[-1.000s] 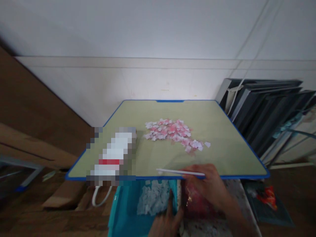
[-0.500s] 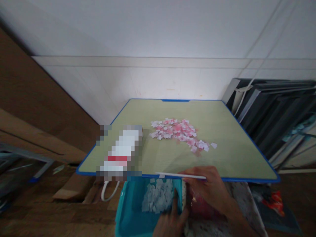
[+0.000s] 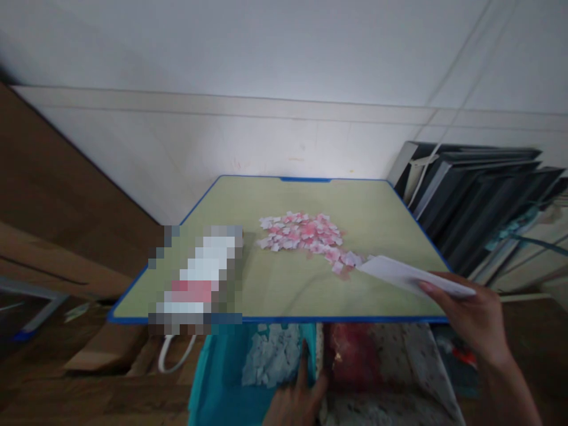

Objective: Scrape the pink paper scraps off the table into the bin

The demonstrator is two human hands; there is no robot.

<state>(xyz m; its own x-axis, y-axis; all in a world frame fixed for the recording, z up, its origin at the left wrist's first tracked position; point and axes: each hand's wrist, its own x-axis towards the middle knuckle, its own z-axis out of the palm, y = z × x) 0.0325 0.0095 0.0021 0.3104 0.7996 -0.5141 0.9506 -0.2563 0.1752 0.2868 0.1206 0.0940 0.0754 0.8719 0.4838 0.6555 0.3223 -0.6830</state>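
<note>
Pointing lengthwise toward pink scraps (image 3: 306,232): white card (image 3: 394,274), apparently.

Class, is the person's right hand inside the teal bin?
No, the right hand holds a flat white piece by the right edge of the board, clear of the teal bin.

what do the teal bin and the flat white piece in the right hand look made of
Teal bin: probably smooth plastic, from its even colour. Flat white piece: matte, thin and straight-edged, so perhaps card or plastic; I can't tell which.
</note>
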